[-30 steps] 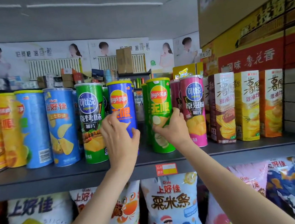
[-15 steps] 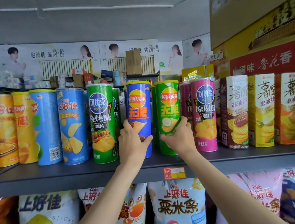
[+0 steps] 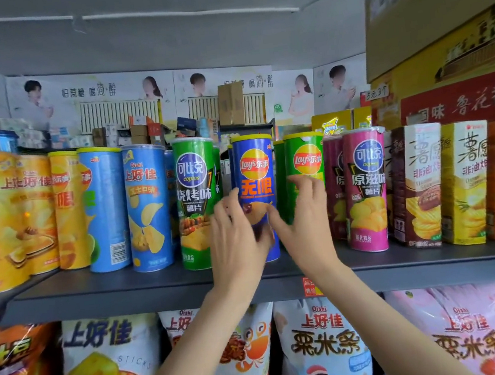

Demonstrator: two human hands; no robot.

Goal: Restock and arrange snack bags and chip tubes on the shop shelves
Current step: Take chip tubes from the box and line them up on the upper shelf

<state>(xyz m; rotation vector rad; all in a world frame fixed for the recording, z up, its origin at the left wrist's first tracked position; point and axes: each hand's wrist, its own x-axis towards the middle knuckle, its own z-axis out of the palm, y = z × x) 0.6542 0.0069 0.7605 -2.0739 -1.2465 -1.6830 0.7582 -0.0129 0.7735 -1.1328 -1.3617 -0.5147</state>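
— Two hands were wrapped round tubes half a second ago; what is seen now?

— Both grips have been released. The left hand (image 3: 236, 238) is spread, fingers relaxed, in front of the blue tube's (image 3: 257, 186) lower left. The right hand (image 3: 303, 221) is loosely opened too, thumb near the blue tube, fingers across the green tube (image 3: 304, 155).

— Where is the blue tube placed?

— Upright on the grey shelf (image 3: 128, 290), between the hands, with the green barbecue tube (image 3: 196, 199) just left and the pink tube (image 3: 366, 188) further right.

— Surfaces?

— Glossy printed cylinders with yellow lids; crinkled snack bags (image 3: 321, 343) are hung below.
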